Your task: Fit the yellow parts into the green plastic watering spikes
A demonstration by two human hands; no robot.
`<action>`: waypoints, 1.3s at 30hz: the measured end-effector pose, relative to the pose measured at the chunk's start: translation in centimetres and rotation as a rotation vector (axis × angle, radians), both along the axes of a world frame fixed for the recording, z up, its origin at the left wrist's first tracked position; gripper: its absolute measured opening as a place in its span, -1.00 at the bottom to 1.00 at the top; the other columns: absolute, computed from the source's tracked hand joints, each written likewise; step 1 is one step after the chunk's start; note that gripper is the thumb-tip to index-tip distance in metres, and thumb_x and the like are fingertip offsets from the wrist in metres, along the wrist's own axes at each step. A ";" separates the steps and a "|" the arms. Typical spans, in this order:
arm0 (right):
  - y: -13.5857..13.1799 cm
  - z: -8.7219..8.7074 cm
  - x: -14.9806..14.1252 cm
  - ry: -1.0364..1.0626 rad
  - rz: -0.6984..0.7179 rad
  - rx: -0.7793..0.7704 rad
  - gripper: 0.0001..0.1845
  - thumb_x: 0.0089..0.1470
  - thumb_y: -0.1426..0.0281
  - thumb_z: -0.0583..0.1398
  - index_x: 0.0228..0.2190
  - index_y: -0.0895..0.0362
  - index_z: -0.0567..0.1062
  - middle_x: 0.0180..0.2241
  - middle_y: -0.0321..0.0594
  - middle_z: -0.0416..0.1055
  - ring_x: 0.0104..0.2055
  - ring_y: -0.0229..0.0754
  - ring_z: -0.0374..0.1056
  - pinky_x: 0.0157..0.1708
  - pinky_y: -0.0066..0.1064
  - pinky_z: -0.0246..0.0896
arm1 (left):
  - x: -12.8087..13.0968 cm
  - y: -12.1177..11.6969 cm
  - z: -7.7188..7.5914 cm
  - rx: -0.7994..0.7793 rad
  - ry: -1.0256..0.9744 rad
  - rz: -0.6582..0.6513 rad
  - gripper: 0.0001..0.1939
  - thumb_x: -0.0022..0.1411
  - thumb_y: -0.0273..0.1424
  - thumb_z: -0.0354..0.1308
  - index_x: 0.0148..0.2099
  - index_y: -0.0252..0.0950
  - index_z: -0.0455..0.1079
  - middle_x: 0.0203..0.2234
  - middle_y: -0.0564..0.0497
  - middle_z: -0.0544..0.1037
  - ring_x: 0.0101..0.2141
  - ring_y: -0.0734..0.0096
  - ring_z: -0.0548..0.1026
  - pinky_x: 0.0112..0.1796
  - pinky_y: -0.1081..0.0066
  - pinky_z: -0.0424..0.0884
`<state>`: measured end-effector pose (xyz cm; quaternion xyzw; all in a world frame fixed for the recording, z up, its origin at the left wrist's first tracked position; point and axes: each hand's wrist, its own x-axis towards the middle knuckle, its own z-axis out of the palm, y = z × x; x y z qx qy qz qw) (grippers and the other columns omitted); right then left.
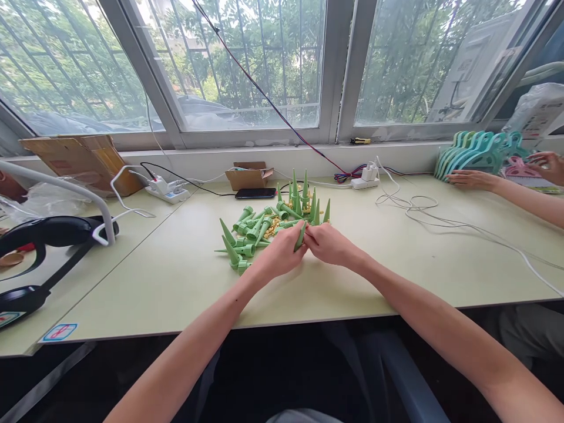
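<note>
My left hand [285, 249] is wrapped round a green plastic watering spike [300, 236], its pointed end showing above the fist. Pressed up against it is my right hand [328, 244], fingers pinched together; what they grip at the spike's end is hidden. Just beyond my hands lies a loose pile of green spikes [253, 229] with wide ribbed collars. Several more spikes [305, 191] stand upright, tips up, at the back right of the pile. Small yellow pieces [272, 228] are scattered among them.
Behind the pile are a black phone [255, 193] and a small cardboard box [249, 176]. Power strips [167, 191] and white cables [414, 202] lie along the table. A black headset [57, 232] is at left. At right, another person's hands [471, 179] touch turquoise hangers [478, 154].
</note>
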<state>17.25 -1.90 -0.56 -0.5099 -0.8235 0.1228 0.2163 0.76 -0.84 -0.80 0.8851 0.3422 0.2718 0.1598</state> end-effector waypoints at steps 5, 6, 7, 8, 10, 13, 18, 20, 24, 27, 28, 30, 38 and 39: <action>0.1 -0.1 0.1 0.007 -0.005 0.018 -0.67 0.21 0.45 -0.06 -0.60 0.12 0.10 -0.65 -0.33 0.12 -0.61 -0.35 -0.07 -0.54 -0.45 -0.19 | 0.0 0.2 -0.1 0.002 -0.001 -0.001 -0.85 0.23 -0.45 -0.04 -0.13 -0.27 0.24 -0.37 -0.01 0.45 -0.37 0.36 0.40 -0.32 0.39 0.30; 0.1 -0.2 0.1 0.013 -0.005 0.027 -0.67 0.21 0.45 -0.06 -0.60 0.12 0.10 -0.65 -0.33 0.12 -0.61 -0.35 -0.08 -0.54 -0.45 -0.19 | 0.0 0.2 -0.1 0.003 -0.002 -0.001 -0.85 0.24 -0.45 -0.05 -0.13 -0.27 0.24 -0.36 -0.01 0.46 -0.36 0.36 0.40 -0.32 0.39 0.30; 0.1 -0.3 0.1 0.017 -0.006 0.034 -0.67 0.20 0.46 -0.06 -0.60 0.12 0.11 -0.65 -0.34 0.11 -0.61 -0.35 -0.08 -0.53 -0.45 -0.19 | 0.0 0.2 -0.1 0.004 -0.005 -0.001 -0.85 0.24 -0.44 -0.05 -0.12 -0.27 0.24 -0.35 -0.01 0.46 -0.36 0.36 0.40 -0.32 0.39 0.31; 0.1 -0.3 0.1 0.023 -0.007 0.039 -0.67 0.21 0.45 -0.06 -0.61 0.13 0.11 -0.65 -0.33 0.11 -0.61 -0.35 -0.08 -0.53 -0.44 -0.19 | 0.1 0.2 -0.1 0.007 -0.009 -0.001 -0.85 0.25 -0.44 -0.05 -0.12 -0.27 0.25 -0.35 -0.02 0.47 -0.36 0.37 0.40 -0.31 0.39 0.31; 0.2 -0.4 0.1 0.036 -0.012 0.041 -0.66 0.22 0.44 -0.07 -0.61 0.13 0.14 -0.65 -0.33 0.12 -0.60 -0.35 -0.08 -0.52 -0.44 -0.19 | 0.1 0.2 -0.1 0.013 -0.018 0.001 -0.84 0.25 -0.44 -0.05 -0.11 -0.27 0.25 -0.34 -0.02 0.48 -0.36 0.38 0.40 -0.31 0.40 0.31; 0.2 -0.4 0.1 0.060 -0.017 0.045 -0.65 0.23 0.42 -0.06 -0.60 0.13 0.16 -0.64 -0.32 0.13 -0.60 -0.35 -0.06 -0.52 -0.45 -0.17 | 0.1 0.2 0.0 0.025 -0.035 0.006 -0.84 0.26 -0.44 -0.04 -0.11 -0.27 0.26 -0.34 -0.01 0.48 -0.36 0.39 0.40 -0.30 0.41 0.31; 0.4 -0.5 0.1 0.101 -0.021 0.056 -0.64 0.24 0.40 -0.06 -0.60 0.13 0.15 -0.65 -0.33 0.14 -0.61 -0.36 -0.06 -0.52 -0.46 -0.16 | 0.2 0.1 0.0 0.038 -0.059 0.010 -0.84 0.25 -0.45 -0.02 -0.12 -0.28 0.28 -0.35 -0.01 0.48 -0.37 0.41 0.40 -0.30 0.42 0.32; 0.4 -0.5 0.1 0.116 -0.019 0.059 -0.64 0.24 0.40 -0.06 -0.60 0.13 0.15 -0.65 -0.33 0.15 -0.61 -0.36 -0.06 -0.53 -0.46 -0.16 | 0.2 0.1 0.0 0.041 -0.067 0.009 -0.84 0.25 -0.46 -0.02 -0.11 -0.28 0.28 -0.35 0.00 0.49 -0.37 0.41 0.41 -0.30 0.43 0.32; 0.4 -0.6 0.1 0.143 -0.014 0.054 -0.65 0.23 0.40 -0.06 -0.60 0.13 0.15 -0.65 -0.33 0.15 -0.61 -0.36 -0.05 -0.54 -0.47 -0.15 | 0.2 0.1 0.0 0.037 -0.071 0.011 -0.83 0.26 -0.45 -0.02 -0.10 -0.28 0.28 -0.34 -0.01 0.50 -0.35 0.41 0.43 -0.30 0.43 0.32; 0.4 -0.6 0.1 0.150 -0.014 0.055 -0.64 0.22 0.40 -0.06 -0.61 0.13 0.15 -0.66 -0.33 0.15 -0.61 -0.36 -0.05 -0.54 -0.47 -0.15 | 0.1 0.0 0.0 0.033 -0.071 0.012 -0.82 0.26 -0.45 -0.02 -0.08 -0.29 0.28 -0.33 -0.02 0.51 -0.33 0.40 0.45 -0.29 0.43 0.33; 0.4 -0.6 0.1 0.149 -0.016 0.057 -0.64 0.22 0.40 -0.05 -0.61 0.13 0.16 -0.66 -0.33 0.15 -0.61 -0.36 -0.05 -0.54 -0.47 -0.14 | 0.1 0.0 0.0 0.033 -0.073 0.015 -0.81 0.26 -0.46 -0.01 -0.07 -0.29 0.28 -0.32 -0.02 0.51 -0.33 0.40 0.45 -0.29 0.43 0.33; 0.4 -0.6 0.1 0.146 -0.018 0.058 -0.64 0.22 0.40 -0.05 -0.61 0.13 0.17 -0.65 -0.32 0.16 -0.61 -0.35 -0.04 -0.53 -0.46 -0.14 | 0.1 0.0 0.0 0.031 -0.075 0.015 -0.80 0.26 -0.46 -0.01 -0.05 -0.29 0.28 -0.31 -0.03 0.51 -0.32 0.40 0.46 -0.27 0.42 0.34; 0.2 -0.4 0.0 0.137 -0.034 0.051 -0.64 0.21 0.40 -0.05 -0.61 0.13 0.20 -0.66 -0.32 0.16 -0.61 -0.35 -0.03 -0.54 -0.46 -0.15 | 0.2 0.0 0.0 0.044 -0.079 0.009 -0.80 0.24 -0.48 -0.01 -0.07 -0.29 0.30 -0.35 -0.02 0.51 -0.35 0.40 0.45 -0.30 0.43 0.34; 0.2 -0.4 0.0 0.137 -0.033 0.052 -0.65 0.21 0.40 -0.04 -0.61 0.13 0.20 -0.66 -0.32 0.16 -0.61 -0.35 -0.03 -0.53 -0.47 -0.14 | 0.2 0.0 0.0 0.045 -0.079 0.009 -0.80 0.24 -0.47 -0.01 -0.07 -0.29 0.30 -0.36 -0.02 0.51 -0.35 0.40 0.45 -0.31 0.43 0.33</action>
